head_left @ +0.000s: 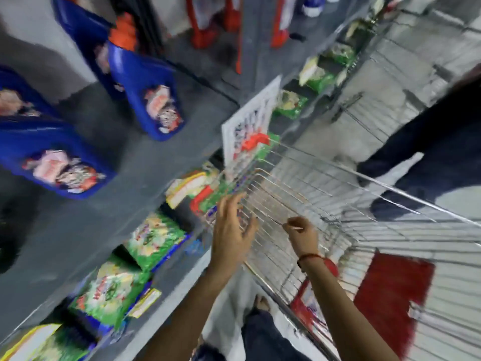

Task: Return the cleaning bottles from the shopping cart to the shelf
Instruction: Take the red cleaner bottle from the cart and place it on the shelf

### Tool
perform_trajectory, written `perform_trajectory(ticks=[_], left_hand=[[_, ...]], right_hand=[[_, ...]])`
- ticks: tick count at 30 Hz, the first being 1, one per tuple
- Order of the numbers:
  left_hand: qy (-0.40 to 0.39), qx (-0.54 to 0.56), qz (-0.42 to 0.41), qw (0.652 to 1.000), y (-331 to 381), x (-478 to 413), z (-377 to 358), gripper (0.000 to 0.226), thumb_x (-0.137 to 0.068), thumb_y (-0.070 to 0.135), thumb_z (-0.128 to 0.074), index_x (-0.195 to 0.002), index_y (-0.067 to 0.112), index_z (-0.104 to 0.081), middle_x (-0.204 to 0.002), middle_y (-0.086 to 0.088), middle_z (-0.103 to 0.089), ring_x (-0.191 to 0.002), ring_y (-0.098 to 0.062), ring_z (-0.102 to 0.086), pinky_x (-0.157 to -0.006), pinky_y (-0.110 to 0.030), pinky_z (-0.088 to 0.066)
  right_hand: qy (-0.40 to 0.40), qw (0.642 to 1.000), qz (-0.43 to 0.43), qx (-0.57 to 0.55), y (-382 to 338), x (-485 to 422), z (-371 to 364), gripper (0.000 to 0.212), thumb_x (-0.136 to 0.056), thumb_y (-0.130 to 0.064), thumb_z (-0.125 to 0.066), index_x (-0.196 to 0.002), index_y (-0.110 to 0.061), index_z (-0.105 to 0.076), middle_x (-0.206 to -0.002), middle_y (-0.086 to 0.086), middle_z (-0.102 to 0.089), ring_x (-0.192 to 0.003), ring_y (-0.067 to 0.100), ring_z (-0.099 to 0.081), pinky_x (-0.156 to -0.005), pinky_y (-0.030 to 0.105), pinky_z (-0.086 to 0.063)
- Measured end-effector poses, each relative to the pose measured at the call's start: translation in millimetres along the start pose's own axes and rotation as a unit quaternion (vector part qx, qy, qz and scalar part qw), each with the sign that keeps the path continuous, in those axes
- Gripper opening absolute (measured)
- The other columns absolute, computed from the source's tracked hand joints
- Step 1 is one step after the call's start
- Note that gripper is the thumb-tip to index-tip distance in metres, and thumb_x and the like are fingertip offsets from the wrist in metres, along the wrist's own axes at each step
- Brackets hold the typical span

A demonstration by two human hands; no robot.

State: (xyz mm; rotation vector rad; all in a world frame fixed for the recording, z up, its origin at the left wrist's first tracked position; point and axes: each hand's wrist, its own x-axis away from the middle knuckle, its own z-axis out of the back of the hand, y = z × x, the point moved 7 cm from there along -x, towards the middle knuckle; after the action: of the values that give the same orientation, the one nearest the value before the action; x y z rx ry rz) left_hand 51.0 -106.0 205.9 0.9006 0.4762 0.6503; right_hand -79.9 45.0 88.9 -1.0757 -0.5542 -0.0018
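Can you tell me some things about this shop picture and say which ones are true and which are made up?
1. Blue bottles stand on the grey shelf. True.
2. The left hand is holding a blue bottle. False: it is open with fingers spread, by the wire shopping cart, holding nothing.
3. The right hand is at the cart's wire. True, though blur hides whether it grips the wire.
4. The cart is packed full of blue bottles. False: none can be seen in it; only a red and white item shows low down at the near end.
5. Green packets lie on the lower shelf. True.
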Motion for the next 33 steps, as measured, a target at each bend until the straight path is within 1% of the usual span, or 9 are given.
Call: perform_trajectory(ticks=[4,7,9,11,17,21,25,28,33], left_hand=[[-0.243,-0.061,0.019,0.968,-4,-5,-107,0.038,-0.086,0.019,-0.058,-0.122,0.013,-0.049,-0.126,-0.011,-0.049,-0.115,-0.028,-0.049,-0.094,-0.038,-0.044],[-0.389,-0.108,0.044,0.914,-25,4,-178,0.04,-0.087,0.02,-0.059,-0.124,0.008,-0.048,-0.13,-0.013,-0.049,-0.119,-0.028,-0.047,-0.096,-0.034,-0.04],[-0.458,-0.134,0.075,0.876,-45,15,-218,0.045,-0.087,0.021,-0.059,-0.127,0.004,-0.046,-0.135,-0.014,-0.049,-0.123,-0.029,-0.047,-0.102,-0.034,-0.039],[-0.501,-0.158,0.116,0.843,-69,27,-250,0.046,-0.088,0.022,-0.059,-0.127,0.004,-0.046,-0.137,-0.015,-0.049,-0.124,-0.029,-0.048,-0.103,-0.038,-0.04],[-0.526,-0.151,0.207,0.811,-121,60,-328,0.022,-0.088,0.027,-0.057,-0.104,0.013,-0.054,-0.112,-0.018,-0.061,-0.109,-0.033,-0.057,-0.092,-0.04,-0.047],[-0.518,-0.137,0.254,0.805,-146,76,-365,0.038,-0.092,0.029,-0.05,-0.121,0.006,-0.053,-0.126,-0.016,-0.058,-0.109,-0.026,-0.055,-0.086,-0.029,-0.04],[-0.508,-0.111,0.296,0.802,-161,86,-390,0.039,-0.095,0.032,-0.044,-0.124,0.006,-0.052,-0.131,-0.016,-0.056,-0.117,-0.029,-0.053,-0.088,-0.029,-0.038],[-0.489,-0.096,0.331,0.801,-169,89,-399,0.041,-0.094,0.035,-0.044,-0.118,0.004,-0.056,-0.122,-0.019,-0.062,-0.109,-0.032,-0.059,-0.092,-0.032,-0.043],[-0.49,-0.06,0.378,0.783,-178,87,-406,0.052,-0.092,0.046,-0.044,-0.112,0.002,-0.061,-0.116,-0.024,-0.065,-0.108,-0.036,-0.06,-0.1,-0.048,-0.045]], right_hand=[[0.012,0.977,-0.181,0.113,116,-2,50,0.028,-0.08,-0.007,-0.068,-0.104,0.006,-0.062,-0.11,0.025,-0.065,-0.106,0.036,-0.06,-0.087,0.036,-0.046],[-0.004,0.95,-0.272,0.151,180,9,65,0.015,-0.082,-0.008,-0.064,-0.095,0.0,-0.061,-0.123,0.026,-0.059,-0.113,0.034,-0.055,-0.085,0.033,-0.042],[-0.02,0.936,-0.322,0.138,215,19,67,0.033,-0.085,-0.012,-0.061,-0.115,0.001,-0.056,-0.128,0.023,-0.056,-0.116,0.033,-0.054,-0.078,0.031,-0.046],[-0.033,0.921,-0.353,0.159,239,24,67,0.041,-0.085,-0.021,-0.062,-0.121,-0.001,-0.055,-0.126,0.022,-0.059,-0.115,0.034,-0.056,-0.086,0.034,-0.047],[0.055,0.914,-0.389,0.097,283,7,55,0.043,-0.082,-0.021,-0.065,-0.115,0.004,-0.056,-0.126,0.024,-0.057,-0.111,0.034,-0.058,-0.094,0.039,-0.046],[0.143,0.9,-0.391,0.132,294,8,51,0.068,-0.08,-0.039,-0.065,-0.125,0.004,-0.038,-0.135,0.026,-0.042,-0.123,0.037,-0.043,-0.1,0.044,-0.042],[0.128,0.91,-0.366,0.146,307,9,34,0.088,-0.074,-0.045,-0.072,-0.138,-0.005,-0.027,-0.145,0.02,-0.031,-0.132,0.035,-0.033,-0.106,0.045,-0.037],[0.135,0.919,-0.364,0.071,315,9,23,0.098,-0.07,-0.04,-0.076,-0.143,-0.012,-0.017,-0.145,0.019,-0.031,-0.134,0.035,-0.032,-0.111,0.048,-0.033],[0.133,0.914,-0.382,0.02,323,-5,22,0.111,-0.06,-0.035,-0.083,-0.142,-0.011,-0.013,-0.142,0.018,-0.037,-0.132,0.034,-0.035,-0.111,0.049,-0.033]])
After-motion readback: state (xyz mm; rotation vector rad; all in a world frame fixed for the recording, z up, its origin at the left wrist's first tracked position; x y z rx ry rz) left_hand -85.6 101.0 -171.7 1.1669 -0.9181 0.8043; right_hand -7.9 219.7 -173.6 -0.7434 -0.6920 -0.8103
